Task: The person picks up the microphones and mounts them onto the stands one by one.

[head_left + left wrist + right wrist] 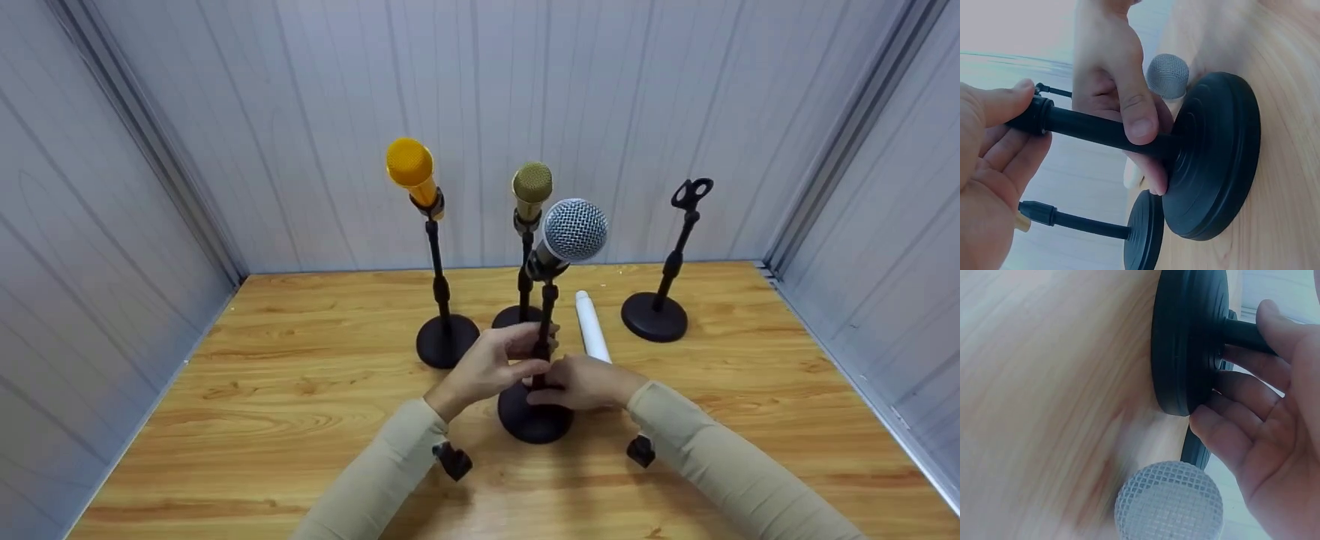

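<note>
A black microphone stand stands upright at front centre, with a silver-grilled microphone in its clip. My left hand grips the collar on its pole, thumb on one side and fingers on the other. Lower down, my right hand pinches the pole just above the round base, fingertips at the base's top. Beside the right hand a white microphone lies on the table. The hand hides its head in the head view; its silver grille shows in the right wrist view.
Behind stand a yellow microphone and a gold microphone, each on a black stand. Another black stand at the back right has a bare clip. Pale panel walls enclose the wooden table at back and sides.
</note>
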{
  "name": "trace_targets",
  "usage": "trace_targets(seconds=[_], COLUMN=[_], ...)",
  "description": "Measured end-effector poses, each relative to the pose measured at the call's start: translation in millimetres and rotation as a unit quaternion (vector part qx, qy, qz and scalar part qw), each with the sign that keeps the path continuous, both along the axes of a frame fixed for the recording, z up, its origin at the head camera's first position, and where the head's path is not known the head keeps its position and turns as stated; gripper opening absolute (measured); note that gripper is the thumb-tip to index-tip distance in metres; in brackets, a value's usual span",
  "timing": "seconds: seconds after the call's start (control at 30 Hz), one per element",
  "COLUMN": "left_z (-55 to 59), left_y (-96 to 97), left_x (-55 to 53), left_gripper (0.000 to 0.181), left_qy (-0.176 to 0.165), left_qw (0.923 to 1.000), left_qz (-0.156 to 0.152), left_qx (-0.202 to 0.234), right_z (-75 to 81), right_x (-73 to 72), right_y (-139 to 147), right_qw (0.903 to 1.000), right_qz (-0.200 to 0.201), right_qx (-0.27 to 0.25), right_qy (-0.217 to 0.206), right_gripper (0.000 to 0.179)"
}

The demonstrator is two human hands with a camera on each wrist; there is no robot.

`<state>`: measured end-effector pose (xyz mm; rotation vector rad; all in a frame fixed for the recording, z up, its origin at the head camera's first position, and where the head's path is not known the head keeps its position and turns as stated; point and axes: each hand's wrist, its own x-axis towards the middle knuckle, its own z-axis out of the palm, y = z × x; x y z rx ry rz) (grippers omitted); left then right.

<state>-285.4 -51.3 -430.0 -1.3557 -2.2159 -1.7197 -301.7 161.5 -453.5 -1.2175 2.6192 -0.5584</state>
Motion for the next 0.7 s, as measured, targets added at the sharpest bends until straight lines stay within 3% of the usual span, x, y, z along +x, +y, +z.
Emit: trace_targets(seconds=[0.23, 0.4, 0.5, 0.63, 0.7], left_z=[1.7, 2.9, 1.9, -0.9, -2.0], left_y=[-0.2, 0.7, 3.6, 7.6, 8.6], left_x=[-0.9, -1.1, -0.2, 3.1, 4.7], left_gripper=[0.051, 0.051, 0.05, 0.049, 0.05], left_qy=[-0.025, -0.015, 0.031, 0.11, 0.123], left_qw=[0.9996, 0.9998, 0.9987, 0.9876, 0.9837], left_qz=[-0.003, 0.006, 0.041, 0.112, 0.131], left_qx=[0.012, 0.008, 0.004, -0.001, -0.002], right_z=[-2.0, -2.7, -1.9, -3.6, -4.1], right_x=[2.2, 3.6, 4.3, 3.1, 2.4], right_y=[0.0, 0.2, 0.5, 1.5, 2.1], right_qw=[0.9988, 0.9991, 0.9991, 0.9973, 0.9962], right_qz=[0.022, 0.011, 0.012, 0.036, 0.043], right_qx=[-0.011, -0.014, -0.019, -0.036, -0.043], right_qy=[0.042, 0.039, 0.035, 0.053, 0.061], right_gripper=[0.034, 0.033, 0.035, 0.033, 0.032])
